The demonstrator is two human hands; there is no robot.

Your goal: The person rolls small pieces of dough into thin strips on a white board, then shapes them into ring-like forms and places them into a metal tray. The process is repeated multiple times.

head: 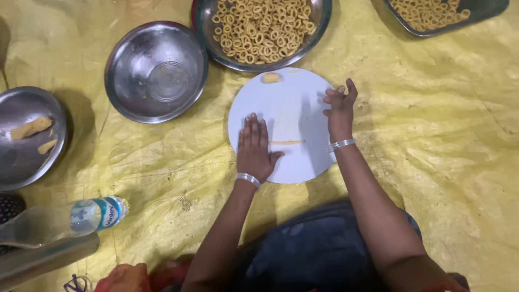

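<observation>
A round white board (289, 92) lies on a yellow sheet (432, 135). My left hand (254, 148) rests flat on the board's left part, fingers together and pointing away from me. A thin rolled strip of dough (287, 143) lies on the board just right of that hand. My right hand (340, 108) hovers at the board's right edge, fingers loosely curled, and I cannot see anything in it. A small lump of dough (271, 78) sits at the board's far edge. Both wrists wear silver bangles.
A steel bowl (316, 24) of small dough rings stands behind the board. An empty steel bowl (157, 70) is at the back left. A steel plate (27, 157) with dough pieces sits far left. A tray (486, 11) of rings is top right. A plastic bottle (59, 221) lies near left.
</observation>
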